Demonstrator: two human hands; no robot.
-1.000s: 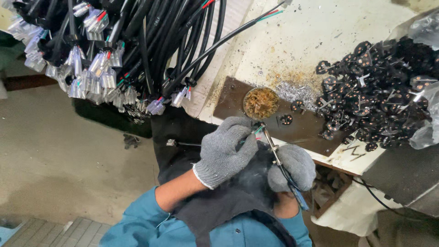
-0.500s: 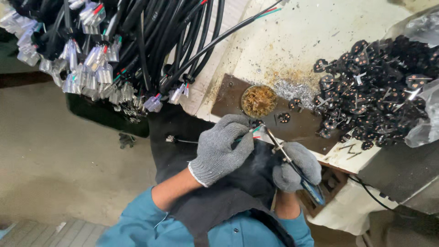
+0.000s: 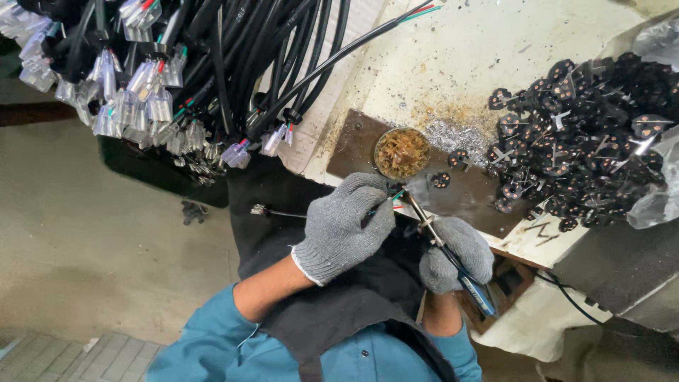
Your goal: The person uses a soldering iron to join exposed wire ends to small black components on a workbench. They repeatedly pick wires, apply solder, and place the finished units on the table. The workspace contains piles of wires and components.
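- Pinching, with the gloved fingers (image 3: 373,205) of the left hand (image 3: 344,225), the stripped end of a thin black cable (image 3: 283,213); fingers clamped together on it, coloured wire tips (image 3: 398,194) just poking out past the glove.
- Gripping, with the right hand (image 3: 456,253), a slim soldering iron (image 3: 442,244) by its blue handle (image 3: 479,297); fingers wrapped shut round the handle, metal tip slanting up towards the wire tips, touching or nearly so, too small to tell which.
- Working just over the lap, at the near edge of the bench (image 3: 467,56), above a dark apron (image 3: 332,311).
- Judging the cable as light and limp: drooping away to the left to a loose connector end, so best held close behind the bared wires, as here, for steadying them.
- Judging the bared strands as fine and easily bent or frayed; insulation likely smooth, the knit glove helping the grip.
- Judging the iron as stiff and light, hot at the tip, so safe to take only at the handle.
- Sitting just beyond the fingers, a small round tin (image 3: 401,152) of brownish matter on a brown plate (image 3: 361,141), with silvery flecks (image 3: 456,134) beside it.
- Lying further right, a heap of small black plug parts (image 3: 587,134) partly in a clear bag (image 3: 658,205).
- Hanging at upper left, a thick bundle of black cables (image 3: 212,71) with clear-sleeved ends.
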